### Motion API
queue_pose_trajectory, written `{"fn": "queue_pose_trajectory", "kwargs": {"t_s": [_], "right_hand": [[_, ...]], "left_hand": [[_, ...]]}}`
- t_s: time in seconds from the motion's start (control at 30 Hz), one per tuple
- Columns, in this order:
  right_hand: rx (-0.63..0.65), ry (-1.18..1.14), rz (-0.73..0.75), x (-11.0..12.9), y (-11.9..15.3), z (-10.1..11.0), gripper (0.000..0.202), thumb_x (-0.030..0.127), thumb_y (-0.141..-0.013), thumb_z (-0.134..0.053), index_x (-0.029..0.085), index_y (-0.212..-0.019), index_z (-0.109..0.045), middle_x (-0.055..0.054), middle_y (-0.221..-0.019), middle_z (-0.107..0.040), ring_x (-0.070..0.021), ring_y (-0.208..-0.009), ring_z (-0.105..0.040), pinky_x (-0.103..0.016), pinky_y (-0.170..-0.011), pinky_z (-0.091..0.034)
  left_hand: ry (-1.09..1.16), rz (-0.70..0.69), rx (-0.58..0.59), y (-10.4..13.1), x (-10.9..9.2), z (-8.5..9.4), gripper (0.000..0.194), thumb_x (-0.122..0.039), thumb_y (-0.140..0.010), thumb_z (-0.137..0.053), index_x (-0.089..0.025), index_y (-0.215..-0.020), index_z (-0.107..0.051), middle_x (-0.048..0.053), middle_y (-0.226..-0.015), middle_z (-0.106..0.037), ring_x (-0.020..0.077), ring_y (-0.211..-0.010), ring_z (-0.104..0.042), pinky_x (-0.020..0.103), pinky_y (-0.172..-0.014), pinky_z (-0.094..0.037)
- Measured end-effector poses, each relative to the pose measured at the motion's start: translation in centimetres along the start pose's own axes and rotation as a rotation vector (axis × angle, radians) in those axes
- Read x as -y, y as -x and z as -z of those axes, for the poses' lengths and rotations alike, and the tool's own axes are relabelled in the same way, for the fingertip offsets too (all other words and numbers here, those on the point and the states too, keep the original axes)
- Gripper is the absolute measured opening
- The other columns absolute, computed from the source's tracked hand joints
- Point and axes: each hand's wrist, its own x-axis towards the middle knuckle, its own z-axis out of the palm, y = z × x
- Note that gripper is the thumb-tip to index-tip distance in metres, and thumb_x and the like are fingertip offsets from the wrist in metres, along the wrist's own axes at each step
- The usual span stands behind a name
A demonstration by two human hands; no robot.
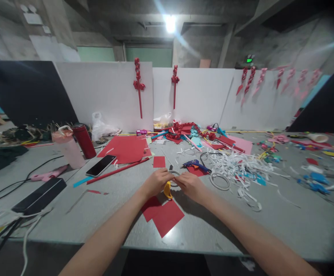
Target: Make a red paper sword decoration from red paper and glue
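Note:
In the middle of the table my left hand (157, 181) and my right hand (192, 185) meet, fingers closed in a pinch on a thin pale ring (174, 173) that looks like a roll of tape. Fingers hide part of the ring. Just below it, yellow-handled scissors (167, 190) lie between the hands. Nearer to me are overlapping red paper squares (168, 218). A smaller red paper square (159, 161) lies beyond my left hand. To the right of my right hand is another pale tape ring (220, 181), with a blue glue gun (196, 165) behind it.
White paper strips (236, 165) heap up on the right. On the left stand a red bottle (84, 140) and a pink bottle (69, 149), near a phone (101, 165), a pink glue gun (49, 173) and a black power strip (40, 196). Red ornaments (138, 82) hang on the white partition.

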Motion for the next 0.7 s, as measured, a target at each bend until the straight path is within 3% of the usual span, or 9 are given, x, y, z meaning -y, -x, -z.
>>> {"fn": "queue_pose_trajectory", "kwargs": {"t_s": [0.2,0.43,0.7], "right_hand": [[-0.008,-0.114,-0.096,-0.4,0.6,0.0,0.017,0.025,-0.104,-0.055,0.018,-0.102,-0.07,-0.008,-0.092,-0.075,-0.0222,-0.083,-0.068,-0.033,-0.076,-0.049],[0.014,-0.143,-0.146,-1.1,1.2,0.4,0.015,0.017,-0.101,-0.056,0.018,-0.101,-0.071,-0.009,-0.092,-0.077,-0.0233,-0.083,-0.071,-0.034,-0.075,-0.053],[-0.005,-0.147,-0.118,-0.9,1.5,0.7,0.016,0.02,-0.103,-0.054,0.018,-0.104,-0.07,-0.008,-0.094,-0.077,-0.0233,-0.085,-0.072,-0.034,-0.078,-0.055]], "left_hand": [[-0.079,-0.022,-0.044,-0.1,-0.3,0.3,0.016,-0.016,-0.101,-0.049,-0.015,-0.095,-0.064,0.006,-0.079,-0.066,0.0194,-0.075,-0.055,0.031,-0.07,-0.044],[-0.1,-0.016,-0.102,-0.2,-0.9,-0.4,0.015,-0.016,-0.101,-0.049,-0.016,-0.096,-0.063,0.005,-0.076,-0.064,0.018,-0.07,-0.056,0.03,-0.066,-0.043],[-0.1,-0.002,-0.118,-0.2,-1.2,-0.8,0.019,-0.017,-0.102,-0.045,-0.015,-0.097,-0.063,0.004,-0.074,-0.063,0.017,-0.068,-0.056,0.029,-0.063,-0.042]]}}
